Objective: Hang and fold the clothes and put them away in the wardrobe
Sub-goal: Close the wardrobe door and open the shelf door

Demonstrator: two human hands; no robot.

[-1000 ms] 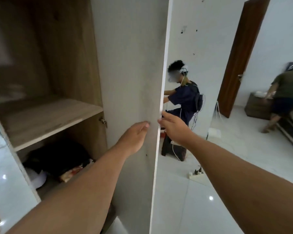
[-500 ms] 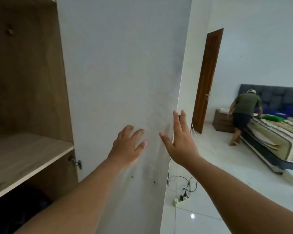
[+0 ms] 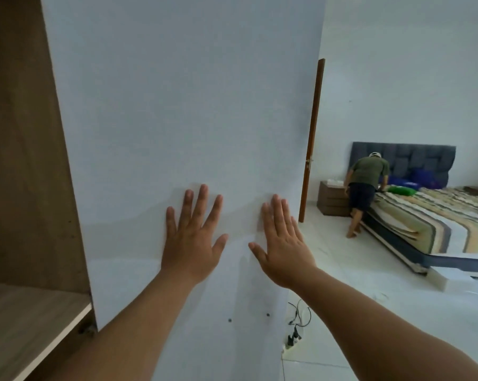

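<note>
A tall white wardrobe door (image 3: 177,105) fills the middle of the view, swung wide and facing me. My left hand (image 3: 192,237) lies flat on it with fingers spread, holding nothing. My right hand (image 3: 283,243) is pressed flat beside it, near the door's right edge, also empty. To the left the wardrobe's wooden inside (image 3: 20,160) shows, with a light wooden shelf (image 3: 26,323) at the lower left. No clothes are in sight inside the wardrobe.
At the right stands a bed (image 3: 436,224) with a striped cover and a blue headboard; a person (image 3: 365,185) bends over it. A brown room door (image 3: 312,138) stands open behind the wardrobe door. A power strip with cables (image 3: 295,331) lies on the white floor.
The wardrobe door has swung further, its face now turned toward me. Both hands went from its edge to lying flat on its face. My view turned right; the lower compartment dropped out of sight.
</note>
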